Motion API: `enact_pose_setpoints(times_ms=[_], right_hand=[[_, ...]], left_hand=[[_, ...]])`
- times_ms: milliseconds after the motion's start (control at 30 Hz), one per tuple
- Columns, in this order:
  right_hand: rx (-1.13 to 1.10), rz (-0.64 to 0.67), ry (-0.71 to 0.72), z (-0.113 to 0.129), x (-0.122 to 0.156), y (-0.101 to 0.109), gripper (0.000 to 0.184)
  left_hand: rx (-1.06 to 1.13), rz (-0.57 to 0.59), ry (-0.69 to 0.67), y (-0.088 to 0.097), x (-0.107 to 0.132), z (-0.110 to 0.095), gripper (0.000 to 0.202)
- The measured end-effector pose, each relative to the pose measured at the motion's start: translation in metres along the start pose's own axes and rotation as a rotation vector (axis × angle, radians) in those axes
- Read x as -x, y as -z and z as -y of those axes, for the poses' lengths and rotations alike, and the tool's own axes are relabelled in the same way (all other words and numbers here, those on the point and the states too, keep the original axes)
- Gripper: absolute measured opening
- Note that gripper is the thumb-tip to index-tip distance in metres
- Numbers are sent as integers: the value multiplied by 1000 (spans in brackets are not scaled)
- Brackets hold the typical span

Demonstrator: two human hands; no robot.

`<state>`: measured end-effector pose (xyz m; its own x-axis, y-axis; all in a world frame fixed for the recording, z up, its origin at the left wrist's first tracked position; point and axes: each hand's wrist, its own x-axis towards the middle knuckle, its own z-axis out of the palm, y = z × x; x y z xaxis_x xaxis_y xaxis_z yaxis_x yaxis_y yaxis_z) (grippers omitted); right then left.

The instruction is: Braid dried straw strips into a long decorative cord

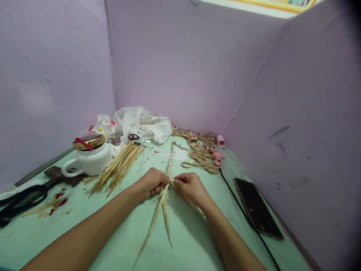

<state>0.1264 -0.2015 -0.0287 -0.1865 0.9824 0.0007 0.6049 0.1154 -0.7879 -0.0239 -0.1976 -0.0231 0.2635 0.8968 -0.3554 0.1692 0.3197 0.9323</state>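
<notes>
A thin straw braid [171,160] runs from the far part of the green table toward me. At its near end my left hand [154,182] pinches the pale dry strips, fingers closed. Just beside it my right hand [190,187] is also closed, thumb and forefinger pressed on the same spot. Loose straw strips [166,218] hang from between the hands and spread over the table toward me. Another strip passes beneath my right hand. A bundle of cut straw strips [120,169] lies to the left of my left hand.
On the left stand a white mug [94,161] with a gold lid and black-handled scissors [26,201]. White plastic bags [143,124] are heaped at the back. Braided twine pieces [199,150] and a pink roll [220,141] lie back right. A phone [258,208] and black cable [248,222] lie right.
</notes>
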Motion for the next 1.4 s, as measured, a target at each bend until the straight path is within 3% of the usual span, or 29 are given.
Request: enact_pose_setpoints(times_ms=[167,433,533,733,800,1133,1400], right_hand=[[136,-122,61,1,4,1,26],[80,-34,117,2,3,2,24],[-71,-9,31,3,3,1,23],[-668,86,-333,15,6,-4,9],[-754,99,-398,17,5,-4,6],[-599,-11,-397,9,-6,-10,11],[-512,34,-377,9,-6,-13,14]], left_hand=[[4,23,0,1,-1,-1,18],[-28,3,10,-1,1,-2,19],[-37,-5,19,-2,1,-2,20],[-40,12,-2,-2,1,-2,15],[-40,20,-8,-1,0,-2,15],[-141,14,-44,-4,4,-4,10],[-464,-50,-84,2,7,-9,12]])
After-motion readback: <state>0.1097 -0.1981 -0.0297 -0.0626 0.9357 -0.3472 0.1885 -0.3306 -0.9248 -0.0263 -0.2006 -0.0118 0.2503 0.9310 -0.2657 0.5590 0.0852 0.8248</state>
